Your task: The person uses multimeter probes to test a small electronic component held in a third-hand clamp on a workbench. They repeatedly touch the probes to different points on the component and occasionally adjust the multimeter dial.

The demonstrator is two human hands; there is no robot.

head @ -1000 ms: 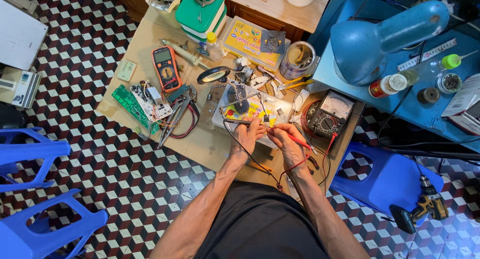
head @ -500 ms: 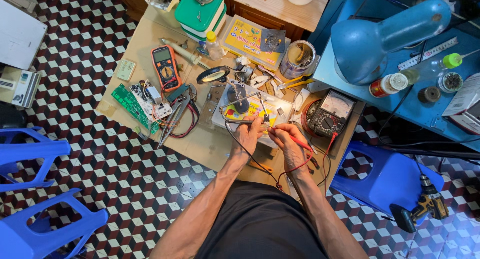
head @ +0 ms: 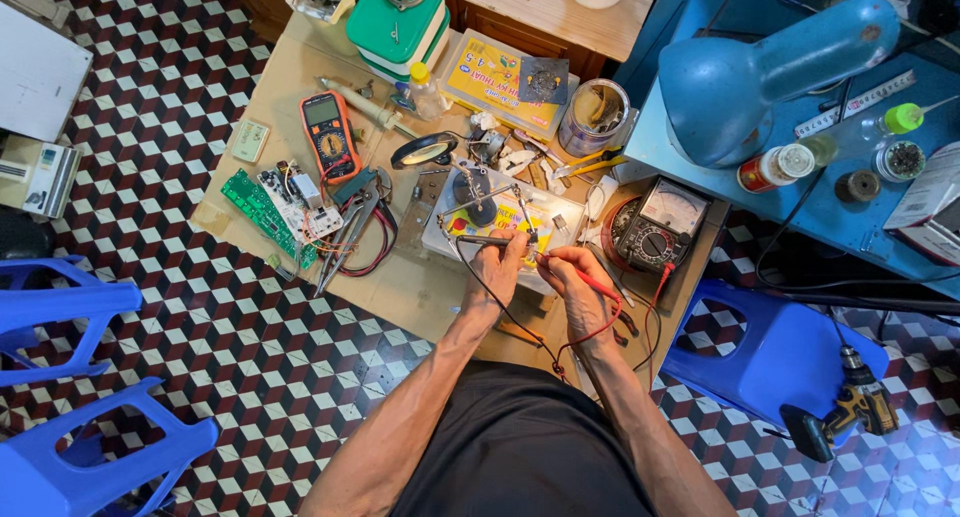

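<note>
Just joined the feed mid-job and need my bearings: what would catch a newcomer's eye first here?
The two hands at the middle of the cluttered bench: the left hand holds a black probe, the right hand a red probe, both over a small yellow board. An analog meter lies just right of them, an orange multimeter further left. A big blue desk lamp dominates the upper right.

floor [head: 170, 277]: cube-pattern tiles | wooden bench [head: 270, 87] | blue stools [head: 80, 377] | blue desk lamp [head: 760, 72]

Yellow flat box [head: 497, 80], table's far edge
</note>
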